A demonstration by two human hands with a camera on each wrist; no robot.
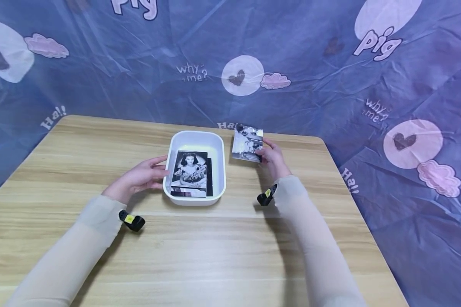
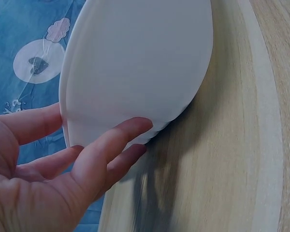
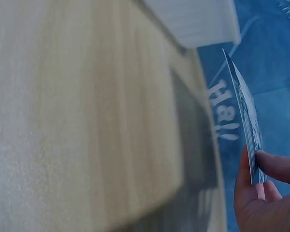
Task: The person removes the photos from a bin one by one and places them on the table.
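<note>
From where I stood, the person's right hand (image 1: pixel 273 158) was pinching a thin stack of black-and-white photos (image 1: pixel 247 144), thumb on the face and fingers behind. The stack was raised and tilted off the wooden table (image 1: pixel 176 256), near its far edge, throwing a shadow on the boards. The left hand (image 1: pixel 147 175) held the white box (image 1: pixel 194 202) lightly by its left side — thumb at the rim, fingers along the outer wall. Inside the box lay a portrait print (image 1: pixel 191 170) atop other prints, with a dark card (image 1: pixel 209 179) peeking out on its right. The box stood just left of the raised photos, before a blue patterned cloth (image 1: pixel 311 55).
</note>
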